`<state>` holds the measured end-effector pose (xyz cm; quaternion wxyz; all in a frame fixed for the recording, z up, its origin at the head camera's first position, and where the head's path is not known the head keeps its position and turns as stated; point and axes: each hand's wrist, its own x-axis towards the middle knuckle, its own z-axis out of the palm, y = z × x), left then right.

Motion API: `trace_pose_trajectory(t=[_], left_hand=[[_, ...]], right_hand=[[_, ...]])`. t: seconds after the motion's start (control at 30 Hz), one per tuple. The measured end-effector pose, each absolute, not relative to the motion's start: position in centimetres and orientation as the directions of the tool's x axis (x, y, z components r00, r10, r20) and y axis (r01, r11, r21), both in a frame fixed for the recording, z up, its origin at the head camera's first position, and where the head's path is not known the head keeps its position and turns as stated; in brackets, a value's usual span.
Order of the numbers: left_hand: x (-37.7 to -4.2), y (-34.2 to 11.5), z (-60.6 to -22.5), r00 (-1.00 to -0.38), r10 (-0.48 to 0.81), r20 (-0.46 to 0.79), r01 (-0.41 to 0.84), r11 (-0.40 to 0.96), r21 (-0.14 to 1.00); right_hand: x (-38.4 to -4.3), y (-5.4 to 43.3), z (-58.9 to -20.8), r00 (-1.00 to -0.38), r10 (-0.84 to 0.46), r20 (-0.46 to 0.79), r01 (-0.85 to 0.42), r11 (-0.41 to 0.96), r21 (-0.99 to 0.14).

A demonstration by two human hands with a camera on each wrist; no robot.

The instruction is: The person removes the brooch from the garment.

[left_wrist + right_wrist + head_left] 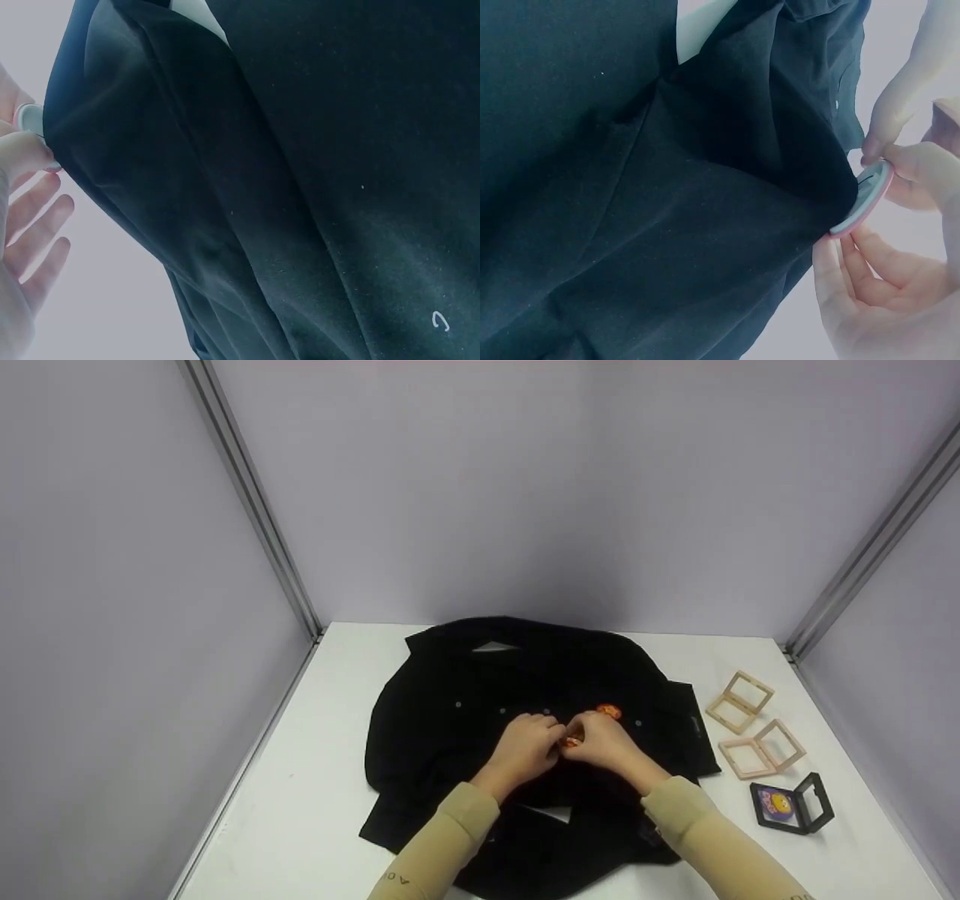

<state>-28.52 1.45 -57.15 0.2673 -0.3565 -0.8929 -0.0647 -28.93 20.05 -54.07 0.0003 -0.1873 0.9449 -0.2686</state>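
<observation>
A black buttoned shirt lies spread on the white table. Over its front, my right hand pinches an orange round pin badge by the rim; in the right wrist view the white back of the badge faces the shirt's raised fold. My left hand meets it from the other side, its thumb and fingertip pinching at the badge's edge beside the cloth. In the left wrist view the other fingers spread loosely. A second orange badge sits on the shirt just beyond my right hand.
Along the table's right side stand three opened hinged display frames: a wood-coloured one, a pinkish one and a black one holding a purple and yellow badge. Grey walls close in the back and sides.
</observation>
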Motion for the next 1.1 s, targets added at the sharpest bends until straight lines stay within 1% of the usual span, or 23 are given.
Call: trace_pose_trajectory(t=[0.13, 0.53, 0.8, 1.1], left_hand=[[-28.76, 1.35, -57.06, -0.585, 0.599, 0.548, 0.675, 0.733, -0.081], [-29.02, 1.42, -56.99, -0.585, 0.61, 0.534, 0.68, 0.728, -0.087], [-29.02, 1.51, -57.2, -0.566, 0.612, 0.552, 0.686, 0.721, -0.096], [-28.87, 1.47, -57.29, -0.574, 0.611, 0.544, 0.677, 0.729, -0.105]], right_hand=[[-29.0, 20.08, -53.92, -0.929, -0.355, 0.103, -0.355, 0.779, -0.516], [-29.14, 20.27, -54.17, -0.925, -0.367, 0.099, -0.361, 0.767, -0.53], [-28.92, 20.54, -54.43, -0.917, -0.385, 0.103, -0.377, 0.755, -0.537], [-28.61, 20.6, -54.45, -0.903, -0.413, 0.121, -0.412, 0.749, -0.52]])
